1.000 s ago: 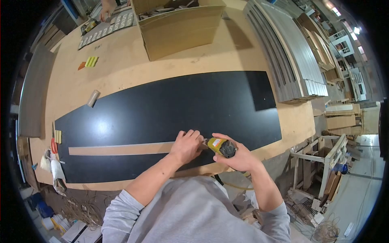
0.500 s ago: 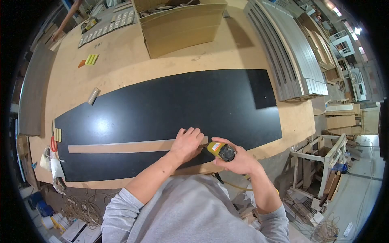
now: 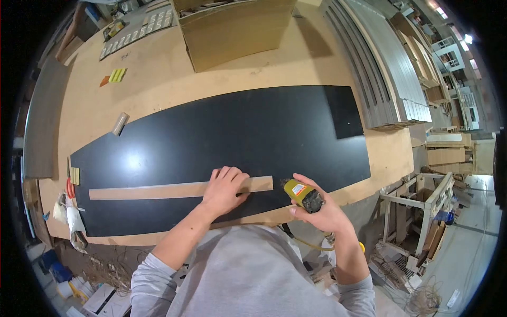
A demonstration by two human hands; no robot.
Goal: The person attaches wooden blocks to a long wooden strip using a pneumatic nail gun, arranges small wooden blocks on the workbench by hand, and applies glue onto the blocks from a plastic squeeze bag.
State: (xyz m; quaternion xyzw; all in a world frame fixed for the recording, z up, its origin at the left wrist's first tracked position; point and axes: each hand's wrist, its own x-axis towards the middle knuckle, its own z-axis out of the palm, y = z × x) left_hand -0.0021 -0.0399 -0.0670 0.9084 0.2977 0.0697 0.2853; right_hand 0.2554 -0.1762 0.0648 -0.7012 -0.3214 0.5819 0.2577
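Observation:
My left hand (image 3: pixel 224 189) lies across a thin light-brown wooden strip (image 3: pixel 148 190), fingers bent over its far edge and thumb at its near edge. The strip rests flat along the near side of a large black panel (image 3: pixel 237 132) with a curved far edge. My right hand (image 3: pixel 330 211) is closed around a yellow, barrel-shaped power tool (image 3: pixel 299 191) with a dark end cap. The tool's dark tip points at the strip's right end but stays apart from it. How high the tip is above the panel I cannot tell.
A cardboard box (image 3: pixel 237 39) stands at the back of the workbench (image 3: pixel 153 87). Grey boards (image 3: pixel 380 79) are stacked at the right. Red-handled scissors (image 3: pixel 69 185) lie at the left edge, and a small block (image 3: pixel 120 123) sits on the panel's far edge.
My left hand has slid left along the strip, uncovering its right end. My right hand has drawn the power tool to the right, away from the strip.

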